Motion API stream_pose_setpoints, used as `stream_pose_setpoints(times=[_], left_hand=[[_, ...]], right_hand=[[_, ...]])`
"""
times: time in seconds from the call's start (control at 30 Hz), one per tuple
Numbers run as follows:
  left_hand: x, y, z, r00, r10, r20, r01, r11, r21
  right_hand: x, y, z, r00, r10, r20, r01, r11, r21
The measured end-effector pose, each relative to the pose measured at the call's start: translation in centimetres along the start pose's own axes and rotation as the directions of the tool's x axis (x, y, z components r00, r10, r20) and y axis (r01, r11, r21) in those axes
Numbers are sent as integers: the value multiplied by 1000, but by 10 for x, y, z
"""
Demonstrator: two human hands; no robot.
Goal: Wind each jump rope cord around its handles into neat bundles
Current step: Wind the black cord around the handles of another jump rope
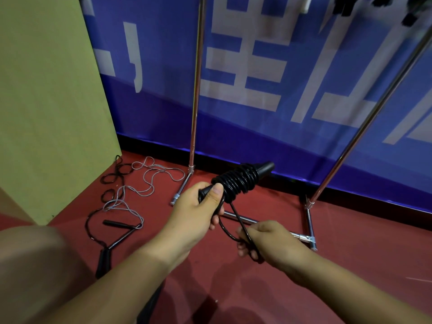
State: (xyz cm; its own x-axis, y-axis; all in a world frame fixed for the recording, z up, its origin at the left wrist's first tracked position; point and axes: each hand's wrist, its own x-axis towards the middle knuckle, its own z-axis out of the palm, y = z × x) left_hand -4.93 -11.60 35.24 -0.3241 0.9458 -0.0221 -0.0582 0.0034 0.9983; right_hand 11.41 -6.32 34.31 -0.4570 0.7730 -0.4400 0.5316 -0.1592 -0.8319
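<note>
head view: the left hand (196,206) grips the black handles (261,168) at their near end, thumb pressed on the coils (238,181) already wound round them. the right hand (268,239) pinches the last loop of cord (236,217) hanging below. the cord looks light, springy and slick, likely to uncoil if tension drops, so hold it close to the bundle and keep the thumb on the wraps. another rope (140,181) lies loose on the floor (350,265) to the left, not yet wound.
</note>
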Motion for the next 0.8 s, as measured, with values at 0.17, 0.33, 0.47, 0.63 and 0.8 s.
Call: stream_pose_setpoints(times=[0.17, 0.33, 0.47, 0.63, 0.8], left_hand=[[2, 0, -1, 999, 11, -33, -11, 1000, -6], [4, -1, -4, 998, 15, -55, -16, 1000, -17], [9, -1, -8, 996, -4, -90, 0, 999, -49], [10, -1, -11, 994, -7, -110, 4, 1000, -20], [20, -2, -24, 977, -24, -213, 26, 1000, 7]], right_hand=[[-4, -1, 0, 999, 10, -30, -7, 994, 112], [-6, 1, 2, 996, -76, -52, 86, 975, 205], [-10, 1, 2, 995, -91, 49, 81, 981, 179], [-15, 7, -2, 987, -120, 108, 98, 976, 192], [-20, 7, -3, 989, -80, 123, 5, 857, 515]])
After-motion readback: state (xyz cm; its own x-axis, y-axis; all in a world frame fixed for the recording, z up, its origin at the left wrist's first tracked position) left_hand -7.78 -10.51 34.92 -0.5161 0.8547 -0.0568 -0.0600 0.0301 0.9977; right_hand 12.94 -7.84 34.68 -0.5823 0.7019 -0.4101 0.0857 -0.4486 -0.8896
